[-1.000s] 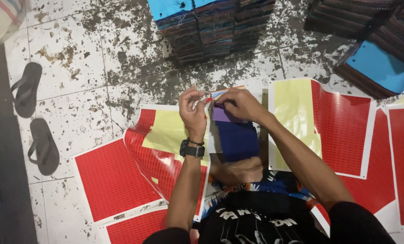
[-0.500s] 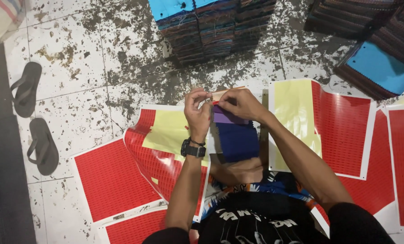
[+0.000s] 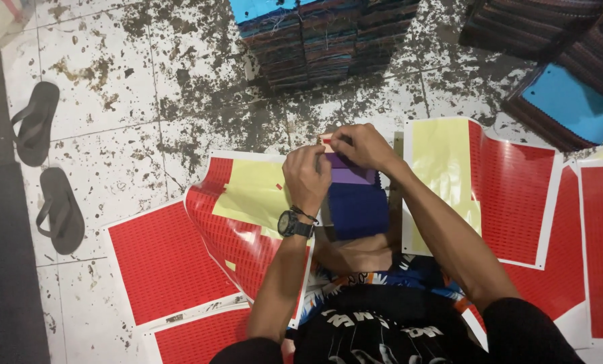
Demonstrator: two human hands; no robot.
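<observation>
While both hands pinch its far edge, we judge the folded purple-and-navy cloth (image 3: pixel 357 199) light and limp, best gripped at that edge. Left hand (image 3: pixel 306 176) and right hand (image 3: pixel 359 145) have fingers clamped on it, between the red sticker sheets (image 3: pixel 517 195), just beyond the knees.

speckled tile floor (image 3: pixel 180 87) bears red sheets (image 3: pixel 160 259), sandals (image 3: pixel 59 209), fabric stacks (image 3: pixel 328 40).

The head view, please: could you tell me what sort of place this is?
Probably an informal floor-level workshop: stacked folded fabric, red sticker sheets spread over stained floor tiles, and sandals left nearby.

Both hands (image 3: pixel 335 162) together, fingers pinched
</observation>
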